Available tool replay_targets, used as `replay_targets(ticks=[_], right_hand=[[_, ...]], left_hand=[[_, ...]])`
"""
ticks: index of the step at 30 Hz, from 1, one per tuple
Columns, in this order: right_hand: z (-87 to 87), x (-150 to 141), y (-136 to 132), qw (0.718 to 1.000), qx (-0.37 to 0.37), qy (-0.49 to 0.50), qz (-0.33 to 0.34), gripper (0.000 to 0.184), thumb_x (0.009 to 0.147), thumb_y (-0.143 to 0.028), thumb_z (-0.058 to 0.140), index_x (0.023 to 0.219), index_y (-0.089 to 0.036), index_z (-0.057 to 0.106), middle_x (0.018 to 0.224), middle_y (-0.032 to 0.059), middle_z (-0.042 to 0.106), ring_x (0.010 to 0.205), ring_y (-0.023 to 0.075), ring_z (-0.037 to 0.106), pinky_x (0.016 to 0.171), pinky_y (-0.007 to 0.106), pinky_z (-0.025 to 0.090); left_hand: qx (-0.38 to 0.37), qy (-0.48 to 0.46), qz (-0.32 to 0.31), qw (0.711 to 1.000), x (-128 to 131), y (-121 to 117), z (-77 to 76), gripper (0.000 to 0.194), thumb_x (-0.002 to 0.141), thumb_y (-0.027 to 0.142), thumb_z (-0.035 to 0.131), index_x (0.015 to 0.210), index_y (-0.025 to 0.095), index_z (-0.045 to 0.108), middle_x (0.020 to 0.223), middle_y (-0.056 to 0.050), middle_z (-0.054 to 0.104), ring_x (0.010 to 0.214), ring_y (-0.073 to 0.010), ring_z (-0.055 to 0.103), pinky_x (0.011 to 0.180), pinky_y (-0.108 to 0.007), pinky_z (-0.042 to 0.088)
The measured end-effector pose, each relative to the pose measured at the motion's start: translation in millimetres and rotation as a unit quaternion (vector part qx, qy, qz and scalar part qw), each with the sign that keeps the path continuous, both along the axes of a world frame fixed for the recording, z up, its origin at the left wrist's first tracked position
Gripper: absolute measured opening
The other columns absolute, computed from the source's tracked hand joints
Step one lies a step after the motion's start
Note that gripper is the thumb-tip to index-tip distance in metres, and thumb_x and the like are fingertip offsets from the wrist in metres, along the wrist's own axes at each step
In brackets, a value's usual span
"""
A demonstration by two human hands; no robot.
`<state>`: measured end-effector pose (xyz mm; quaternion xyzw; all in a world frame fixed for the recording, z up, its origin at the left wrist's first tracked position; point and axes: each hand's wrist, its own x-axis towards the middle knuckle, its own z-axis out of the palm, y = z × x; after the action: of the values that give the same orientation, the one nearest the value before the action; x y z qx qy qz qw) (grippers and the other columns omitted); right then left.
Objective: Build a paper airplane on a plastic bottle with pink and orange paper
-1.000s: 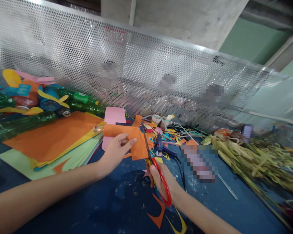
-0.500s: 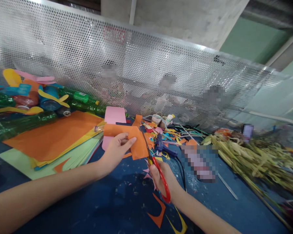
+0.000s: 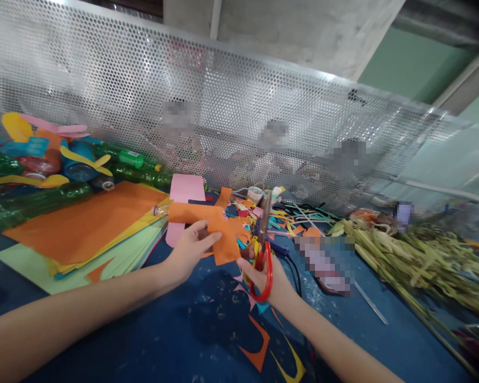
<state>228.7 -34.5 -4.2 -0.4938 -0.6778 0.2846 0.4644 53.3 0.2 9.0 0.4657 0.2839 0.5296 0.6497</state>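
My left hand (image 3: pixel 192 249) pinches a piece of orange paper (image 3: pixel 225 247) between thumb and fingers, holding it above the blue table (image 3: pixel 163 340). Just right of the paper, my right hand (image 3: pixel 273 276) is closed around red-handled scissors (image 3: pixel 268 279). Their blades point up and away from me, apart from the paper's edge. Behind the left hand lies a bottle wrapped in orange paper (image 3: pixel 191 211), its clear neck facing left. Pink paper (image 3: pixel 187 187) lies beyond and partly under it.
Coloured paper sheets (image 3: pixel 91 223) are stacked at left, with green bottles (image 3: pixel 35 205) and decorated bottles behind. A blue glue gun (image 3: pixel 279 247) and paper scraps lie beyond the scissors. Dried plant stalks (image 3: pixel 399 271) spread at right. Perforated metal (image 3: pixel 239 106) stands behind; people show through it.
The scissors have come away from the orange paper's right edge and turned upright, moving slightly right. The paper in my left hand has tilted a little.
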Motion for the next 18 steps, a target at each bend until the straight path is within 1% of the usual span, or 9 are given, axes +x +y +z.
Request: replay_targets(ticks=[2, 4, 6, 8, 10, 12, 14, 15, 18], right_hand=[[1.6, -2, 3, 0.999, -0.006, 0.034, 0.012, 0.030, 0.068, -0.036, 0.064, 0.068, -0.022, 0.037, 0.062, -0.0039, 0.048, 0.056, 0.0126, 0.050, 0.055, 0.026, 0.045], [0.3, -4, 5, 0.996, -0.034, 0.078, 0.032, 0.032, 0.068, -0.034, 0.063, 0.067, -0.023, 0.032, 0.061, -0.0058, 0.043, 0.052, 0.0116, 0.048, 0.051, 0.025, 0.044], [-2.0, -4, 7, 0.992, -0.050, 0.111, 0.030, 0.032, 0.068, -0.033, 0.062, 0.068, -0.023, 0.031, 0.061, -0.0064, 0.040, 0.050, 0.0109, 0.047, 0.049, 0.025, 0.043], [-3.4, -3, 9, 0.991, -0.034, 0.127, 0.010, 0.031, 0.068, -0.033, 0.061, 0.067, -0.023, 0.031, 0.063, -0.0055, 0.041, 0.053, 0.0114, 0.048, 0.051, 0.025, 0.043], [-3.4, 1, 12, 0.991, -0.001, 0.133, -0.013, 0.030, 0.068, -0.033, 0.060, 0.067, -0.023, 0.032, 0.066, -0.0034, 0.044, 0.060, 0.0130, 0.050, 0.057, 0.027, 0.044], [-2.9, 4, 14, 0.990, 0.015, 0.138, -0.019, 0.028, 0.069, -0.033, 0.060, 0.069, -0.023, 0.034, 0.070, -0.0016, 0.047, 0.066, 0.0142, 0.051, 0.062, 0.028, 0.045], [-2.6, 6, 16, 0.990, 0.006, 0.143, -0.008, 0.027, 0.070, -0.032, 0.060, 0.070, -0.022, 0.035, 0.072, -0.0013, 0.048, 0.066, 0.0141, 0.052, 0.062, 0.027, 0.045], [-2.7, 6, 16, 0.990, -0.005, 0.142, 0.004, 0.027, 0.070, -0.032, 0.061, 0.070, -0.022, 0.036, 0.072, -0.0013, 0.049, 0.066, 0.0141, 0.052, 0.062, 0.027, 0.045], [-3.9, 4, 14, 0.991, -0.029, 0.128, 0.032, 0.028, 0.070, -0.035, 0.063, 0.071, -0.022, 0.038, 0.071, -0.0010, 0.050, 0.070, 0.0158, 0.055, 0.066, 0.029, 0.046]], left_hand=[[-0.016, -0.003, -0.003, 1.000, 1, -2, -3.2, 0.023, 0.068, 0.023, 0.069, 0.086, 0.017, 0.057, 0.086, -0.001, 0.065, 0.080, -0.0150, 0.062, 0.072, -0.027, 0.050], [-0.035, 0.008, -0.002, 0.999, 2, -2, -7.2, 0.023, 0.067, 0.022, 0.069, 0.083, 0.017, 0.055, 0.082, 0.001, 0.063, 0.077, -0.0133, 0.061, 0.070, -0.025, 0.049], [-0.041, 0.036, -0.005, 0.999, 2, -1, -11.3, 0.023, 0.067, 0.023, 0.068, 0.084, 0.018, 0.053, 0.081, 0.002, 0.061, 0.076, -0.0131, 0.059, 0.069, -0.025, 0.047], [-0.017, 0.079, -0.003, 0.997, 1, 2, -14.7, 0.023, 0.067, 0.022, 0.067, 0.085, 0.018, 0.053, 0.084, 0.001, 0.060, 0.077, -0.0134, 0.058, 0.066, -0.023, 0.046], [0.018, 0.137, -0.011, 0.990, 0, 4, -16.7, 0.025, 0.065, 0.020, 0.067, 0.087, 0.018, 0.054, 0.088, 0.000, 0.060, 0.078, -0.0136, 0.057, 0.064, -0.022, 0.043], [0.032, 0.192, -0.044, 0.980, 0, 6, -16.7, 0.032, 0.063, 0.018, 0.068, 0.093, 0.019, 0.057, 0.093, -0.002, 0.061, 0.080, -0.0143, 0.057, 0.065, -0.022, 0.042], [0.015, 0.218, -0.103, 0.970, 0, 5, -14.9, 0.040, 0.061, 0.019, 0.071, 0.099, 0.019, 0.059, 0.097, -0.004, 0.062, 0.084, -0.0167, 0.058, 0.069, -0.024, 0.043], [0.003, 0.219, -0.133, 0.967, 0, 4, -13.6, 0.041, 0.061, 0.022, 0.071, 0.101, 0.019, 0.060, 0.098, -0.005, 0.063, 0.087, -0.0183, 0.059, 0.071, -0.026, 0.043], [-0.009, 0.207, -0.185, 0.961, 1, 0, -9.9, 0.028, 0.069, 0.031, 0.067, 0.095, 0.020, 0.065, 0.097, -0.005, 0.066, 0.090, -0.0208, 0.060, 0.074, -0.028, 0.044]])
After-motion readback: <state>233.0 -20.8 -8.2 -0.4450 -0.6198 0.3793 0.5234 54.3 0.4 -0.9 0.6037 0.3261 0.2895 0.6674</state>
